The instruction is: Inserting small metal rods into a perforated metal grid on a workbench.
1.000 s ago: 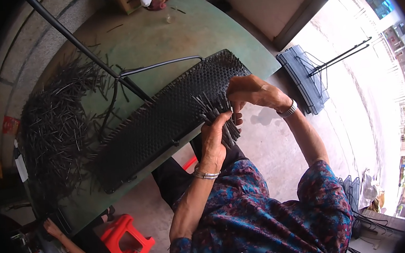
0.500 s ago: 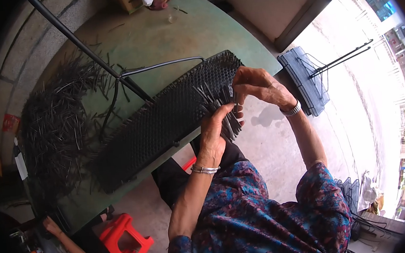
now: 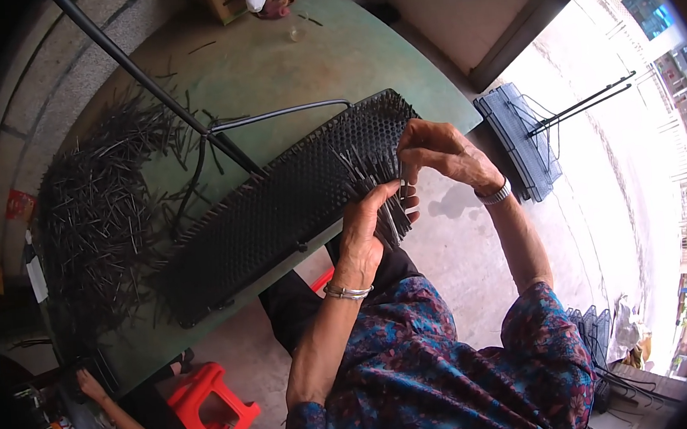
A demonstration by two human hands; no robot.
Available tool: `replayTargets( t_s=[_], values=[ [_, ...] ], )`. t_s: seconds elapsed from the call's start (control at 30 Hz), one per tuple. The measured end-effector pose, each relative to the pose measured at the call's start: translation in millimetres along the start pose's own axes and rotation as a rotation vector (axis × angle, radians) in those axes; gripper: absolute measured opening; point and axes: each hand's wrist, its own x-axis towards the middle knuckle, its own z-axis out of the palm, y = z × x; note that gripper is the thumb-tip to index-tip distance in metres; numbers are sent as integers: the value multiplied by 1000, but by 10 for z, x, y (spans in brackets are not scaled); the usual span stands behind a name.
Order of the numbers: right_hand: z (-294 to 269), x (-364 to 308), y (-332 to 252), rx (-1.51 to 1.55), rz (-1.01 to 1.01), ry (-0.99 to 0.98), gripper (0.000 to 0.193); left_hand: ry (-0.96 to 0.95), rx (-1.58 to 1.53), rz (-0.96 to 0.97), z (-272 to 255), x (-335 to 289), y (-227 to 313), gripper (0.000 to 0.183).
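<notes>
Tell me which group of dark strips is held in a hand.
The small bundle gripped in the left hand; the other group, a much larger heap, lies loose on the green table.

From where I stand, the shirt [image 3: 444, 368] fills the lower middle of the frame: a loose, slightly shiny fabric, dark navy, scattered all over with small flowers and leaves in bright blue, plum and dull red. Its left sleeve [image 3: 306, 427] and right sleeve [image 3: 541, 320] are short and wide, carrying the same print. Thin silvery bangles [image 3: 348, 292] sit together just below the left hand [image 3: 362, 225]. Below the right hand [image 3: 445, 156] there's a pale metal band [image 3: 495, 194], ribbed like a watch strap. The trousers [image 3: 288, 306] are plain black.
</notes>
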Motion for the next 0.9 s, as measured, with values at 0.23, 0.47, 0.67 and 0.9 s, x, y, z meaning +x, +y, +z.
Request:
replayTargets(
  t_s=[0.23, 0.47, 0.67, 0.9],
  values=[
    [-72, 6, 44, 7, -113, -88, 10, 16, -16, 25, 56, -42, -10, 27],
    [-74, -39, 46, 73, -29, -38, 12, -120, 21, -56, -9, -18, -23, 28],
    [-150, -9, -2, 77, -111, 184, 13, 32, -83, -15, -74, -9, -82, 22],
    [-99, 449, 181, -386, -398, 641, 8, 119, -56, -27, -72, -67, -175, 14]
  ],
)
